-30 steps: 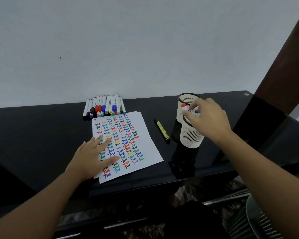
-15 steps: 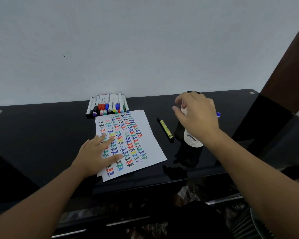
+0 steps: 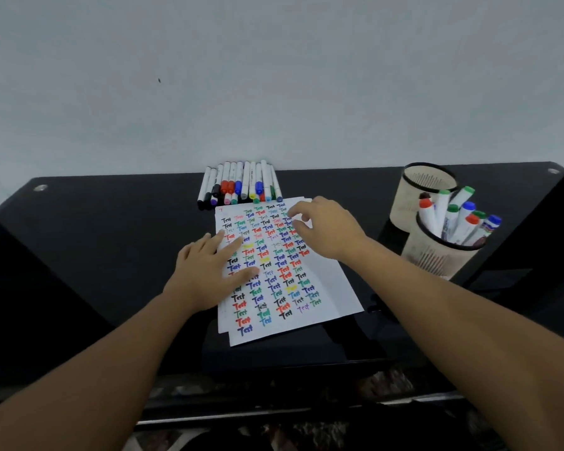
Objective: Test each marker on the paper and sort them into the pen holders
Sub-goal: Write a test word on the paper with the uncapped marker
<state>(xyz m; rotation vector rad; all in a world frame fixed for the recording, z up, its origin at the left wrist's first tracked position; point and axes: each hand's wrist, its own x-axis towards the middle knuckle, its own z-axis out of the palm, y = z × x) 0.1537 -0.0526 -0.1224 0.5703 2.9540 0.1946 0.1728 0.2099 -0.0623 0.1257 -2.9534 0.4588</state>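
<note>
Head view, and we see the left hand [image 3: 209,268] lying flat with fingers spread on the paper [image 3: 326,288], pinning its left side to the black counter [image 3: 95,255]. Rows of the word "Test" in many colours cover the sheet. Over the paper's upper right part we find the right hand [image 3: 326,231], fingers loosely curled and holding nothing. Beyond the top edge of the paper, a row of markers [image 3: 238,185] lies side by side against the wall. Off to the right we have two pen holders: the near holder [image 3: 437,258] stands packed with capped markers in red, green and blue, and the far holder [image 3: 427,182] just behind it shows nothing we can make out inside.
</note>
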